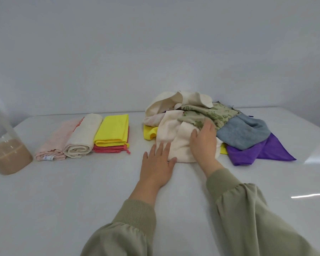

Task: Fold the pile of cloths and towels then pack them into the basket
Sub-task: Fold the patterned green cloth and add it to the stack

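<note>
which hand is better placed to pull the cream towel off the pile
Probably the right hand: it rests on top of the cream towel, while the left hand lies flat at its near edge.

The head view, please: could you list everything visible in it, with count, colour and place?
table: one, glossy white, under everything.
jar: one, clear with tan contents, far left.
folded pink towel: one, pale pink, left end of the folded row.
folded cream towel: one, cream, middle of the row.
folded yellow cloth: one, yellow, right end, on top of the coral one.
folded coral cloth: one, coral red, beneath it.
pile: one, unfolded, centre right, holding cream towels, floral green cloth, blue-grey cloth, purple cloth, yellow cloth underneath.
left hand: one, olive sleeve, flat at the pile's front edge.
right hand: one, olive sleeve, resting on the front cream towel.
</note>
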Available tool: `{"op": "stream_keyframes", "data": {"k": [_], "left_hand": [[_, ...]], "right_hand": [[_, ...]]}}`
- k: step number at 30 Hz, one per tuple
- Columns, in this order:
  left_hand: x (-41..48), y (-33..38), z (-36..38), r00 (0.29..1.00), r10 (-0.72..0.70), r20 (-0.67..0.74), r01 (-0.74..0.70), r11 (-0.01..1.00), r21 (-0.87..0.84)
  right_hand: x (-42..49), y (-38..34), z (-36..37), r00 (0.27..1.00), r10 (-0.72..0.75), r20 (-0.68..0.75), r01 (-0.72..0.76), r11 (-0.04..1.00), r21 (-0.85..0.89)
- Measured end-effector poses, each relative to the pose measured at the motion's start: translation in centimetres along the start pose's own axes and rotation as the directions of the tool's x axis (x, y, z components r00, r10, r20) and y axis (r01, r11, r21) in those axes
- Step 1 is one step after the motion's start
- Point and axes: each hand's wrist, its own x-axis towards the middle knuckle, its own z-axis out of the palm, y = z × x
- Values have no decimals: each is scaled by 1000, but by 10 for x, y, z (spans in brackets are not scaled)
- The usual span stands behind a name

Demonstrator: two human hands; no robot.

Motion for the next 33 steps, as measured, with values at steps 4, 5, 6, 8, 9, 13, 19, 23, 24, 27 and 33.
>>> {"op": "stream_keyframes", "data": {"k": [4,5,6,8,9,13,19,23,24,27,33], "left_hand": [[4,1,1,1000,-21,-1,21,999,41],[4,1,2,1000,-23,-3,23,999,43],[4,0,2,1000,-24,-6,24,999,41],[3,0,3,999,-24,-24,25,999,27],[3,-1,4,999,-25,-31,25,1000,17],[1,0,3,999,-17,-49,17,1000,-9],[-1,4,-22,977,-100,-186,-11,857,-516],[4,25,-75,962,-83,-259,-94,794,-601],[6,32,-90,962,-75,-262,-112,768,-631],[4,55,-133,952,-73,-296,-180,649,-739],[-20,84,-196,918,-78,-390,-308,480,-822]], "right_hand": [[27,2,-4,984,140,112,-130,988,-86],[32,4,-5,981,140,134,-120,981,-153],[37,6,-7,979,137,150,-103,971,-215],[44,7,-13,981,118,153,-65,948,-312],[46,8,-14,987,91,136,-39,937,-347],[51,-6,-26,992,-123,10,121,960,-253],[54,-47,-71,997,-69,41,63,990,128],[59,-79,-109,992,-129,-15,129,968,216],[61,-87,-118,991,-135,-19,136,960,244],[62,-114,-149,991,-135,-14,131,927,350],[55,-145,-195,984,-118,131,24,827,562]]}}
